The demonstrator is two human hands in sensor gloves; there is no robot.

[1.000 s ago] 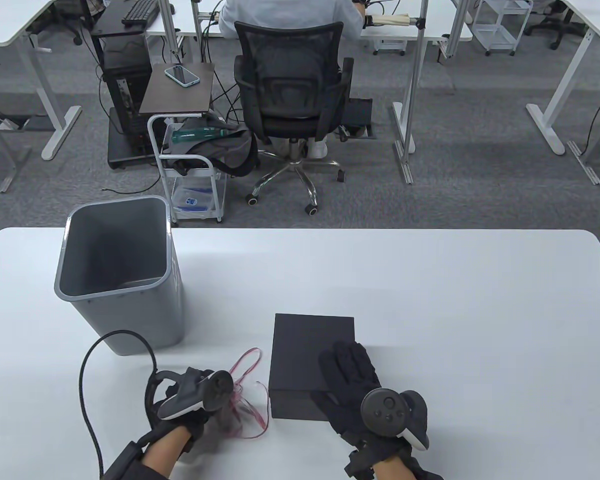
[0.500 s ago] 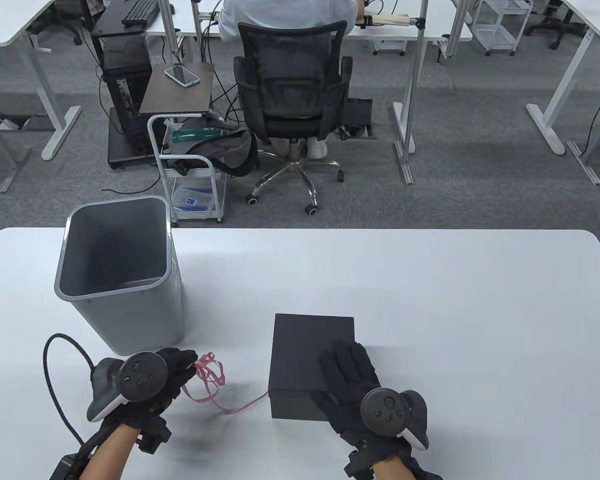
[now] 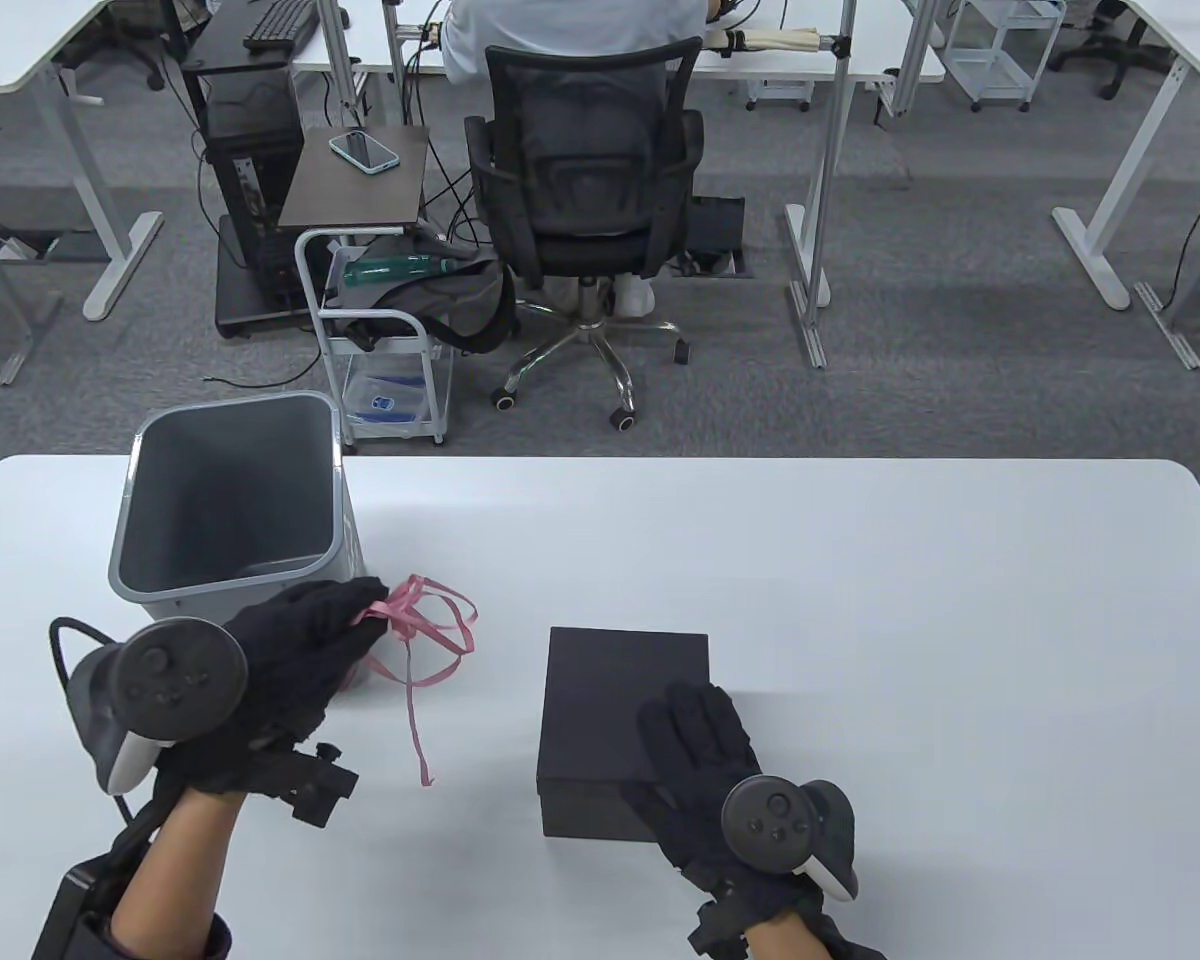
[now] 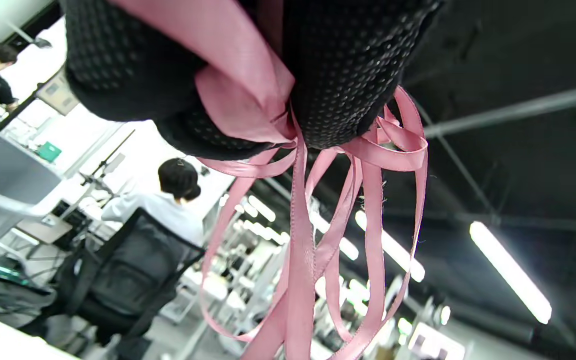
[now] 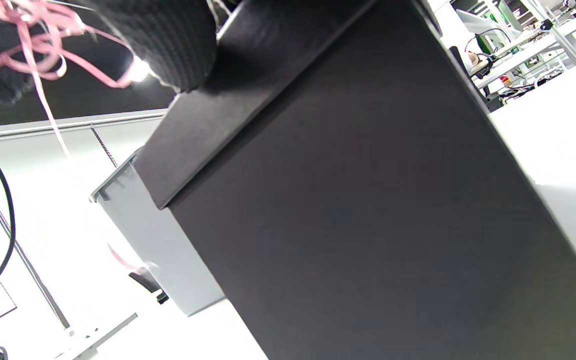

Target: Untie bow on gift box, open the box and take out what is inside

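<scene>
The black gift box (image 3: 620, 690) stands closed on the white table, lid on, with no ribbon around it. My right hand (image 3: 700, 745) lies flat on the lid's near right corner, fingers straight. My left hand (image 3: 310, 640) is raised left of the box, beside the bin, and pinches the bunched pink ribbon (image 3: 425, 640); loops and a loose tail of ribbon hang down toward the table. In the left wrist view the fingertips (image 4: 338, 90) pinch the ribbon (image 4: 298, 240). The right wrist view shows the box side (image 5: 368, 225) up close and the ribbon (image 5: 33, 45) at top left.
A grey waste bin (image 3: 160, 585) stands open on the table's left, just behind my left hand. A person sits in a black office chair (image 3: 585, 190) beyond the table's far edge. A cable (image 3: 70, 640) trails from my left wrist.
My left hand has lifted the ribbon off the table and carried it left and away, up to the bin's front. The ribbon's tail has come free of the box. The right hand stayed.
</scene>
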